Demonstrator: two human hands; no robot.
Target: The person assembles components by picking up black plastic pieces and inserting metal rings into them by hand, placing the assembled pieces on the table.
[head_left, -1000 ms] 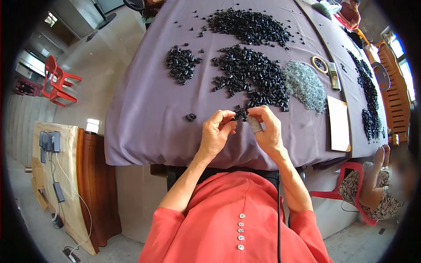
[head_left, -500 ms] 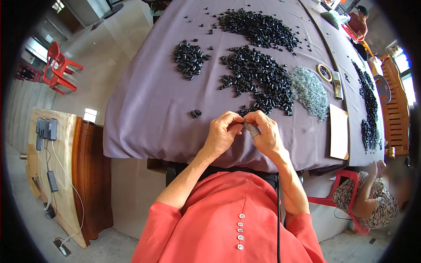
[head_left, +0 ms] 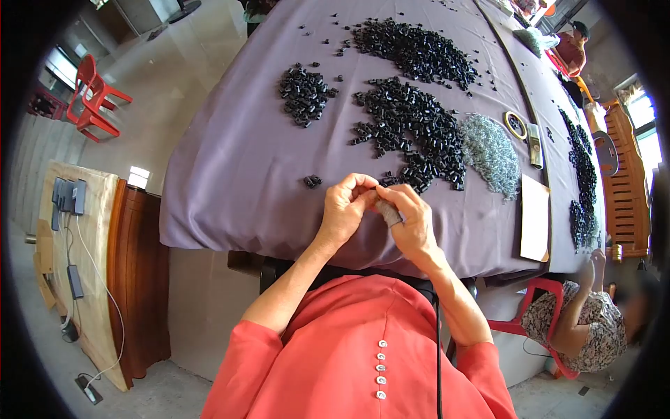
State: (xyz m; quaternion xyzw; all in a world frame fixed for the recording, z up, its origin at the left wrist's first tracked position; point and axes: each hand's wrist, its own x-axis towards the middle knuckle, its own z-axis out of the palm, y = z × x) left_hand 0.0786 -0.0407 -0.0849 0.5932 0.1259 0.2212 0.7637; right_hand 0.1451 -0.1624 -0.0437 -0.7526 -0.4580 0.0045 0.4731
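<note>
My left hand (head_left: 342,213) and my right hand (head_left: 413,227) meet at the near side of the cloth-covered table, fingertips pinched together. A small dark bit shows between them, apparently a small black part; the fingers cover most of it. Grey wrapping (head_left: 388,212) goes round a digit of my right hand. Just beyond my fingers lies a pile of small black tubular parts (head_left: 412,129). To its right is a heap of small silvery metal pieces (head_left: 491,153), too fine to name. A little cluster of black parts (head_left: 312,181) sits left of my left hand.
More black parts lie in a far pile (head_left: 415,49), a left pile (head_left: 304,94) and a right strip (head_left: 581,174). A tape roll (head_left: 515,126) and a cardboard sheet (head_left: 535,218) are at right. A seated person (head_left: 586,325) is near the right corner.
My joined hands have shifted slightly left, and the right hand has turned, showing more of the grey wrapping. The view has tilted a little. The piles look the same.
</note>
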